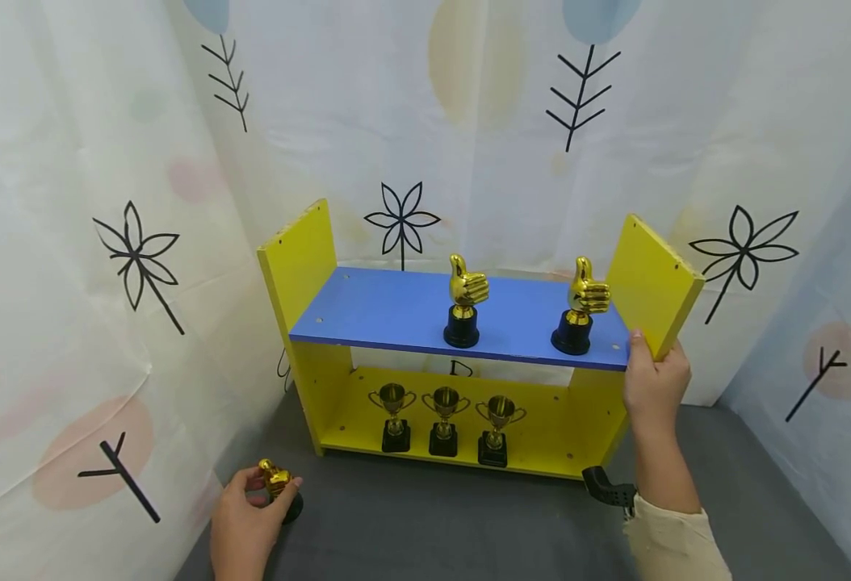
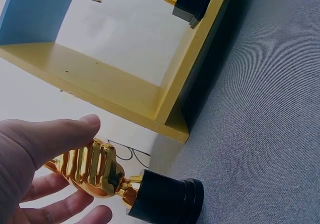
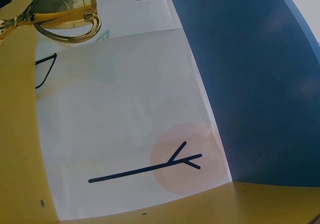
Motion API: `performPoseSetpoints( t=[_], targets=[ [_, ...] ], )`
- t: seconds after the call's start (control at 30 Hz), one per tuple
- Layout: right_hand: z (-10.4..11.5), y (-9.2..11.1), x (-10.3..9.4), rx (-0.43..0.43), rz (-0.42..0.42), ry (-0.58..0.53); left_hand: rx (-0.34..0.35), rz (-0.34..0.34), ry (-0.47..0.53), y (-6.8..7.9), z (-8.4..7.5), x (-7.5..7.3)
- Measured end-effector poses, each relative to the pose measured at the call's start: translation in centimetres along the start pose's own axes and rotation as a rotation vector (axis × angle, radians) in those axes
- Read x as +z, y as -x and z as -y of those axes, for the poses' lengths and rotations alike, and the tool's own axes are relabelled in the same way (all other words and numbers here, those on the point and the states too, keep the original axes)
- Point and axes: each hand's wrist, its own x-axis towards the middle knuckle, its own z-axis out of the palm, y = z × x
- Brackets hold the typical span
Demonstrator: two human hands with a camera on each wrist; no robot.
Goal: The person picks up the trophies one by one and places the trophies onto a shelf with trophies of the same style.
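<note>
My left hand [image 1: 247, 516] holds a gold thumbs-up trophy [image 2: 92, 169] between thumb and fingers. The trophy stands upright on the grey cloth, its black base [image 2: 165, 196] below the hand, left of the shelf. My right hand [image 1: 654, 387] grips the front edge of the shelf's yellow right side panel [image 1: 651, 282], thumb on the inner face; its other fingers are mostly hidden. Two more thumbs-up trophies, one mid-shelf [image 1: 463, 303] and one farther right [image 1: 578, 307], stand on the blue upper board [image 1: 389, 311].
Three gold cups, left [image 1: 394, 411], middle [image 1: 445, 415] and right [image 1: 498, 428], stand on the yellow lower board [image 1: 542, 428]. A black strap-like piece [image 1: 607, 488] juts from the right wrist. Patterned cloth [image 1: 396, 105] hangs behind and at both sides.
</note>
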Motion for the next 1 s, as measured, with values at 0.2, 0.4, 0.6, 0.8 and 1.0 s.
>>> performPoseSetpoints(
  t=[0.2, 0.4, 0.6, 0.8, 1.0],
  targets=[
    [0.17, 0.12, -0.09, 0.002, 0.003, -0.006, -0.008, -0.003, -0.005, -0.11, 0.07, 0.19],
    [0.16, 0.17, -0.06, 0.004, 0.009, -0.009, -0.007, 0.001, -0.014, -0.11, 0.07, 0.31],
    [0.16, 0.07, 0.03, 0.002, 0.003, -0.007, -0.011, 0.002, -0.02, -0.1, 0.17, 0.46],
    [0.15, 0.05, -0.03, 0.0, 0.003, -0.008, -0.015, 0.029, -0.028, -0.32, 0.44, 0.56],
    [0.02, 0.07, -0.04, -0.012, -0.004, -0.004, -0.01, 0.045, -0.031, -0.38, 0.56, 0.58]
  ],
)
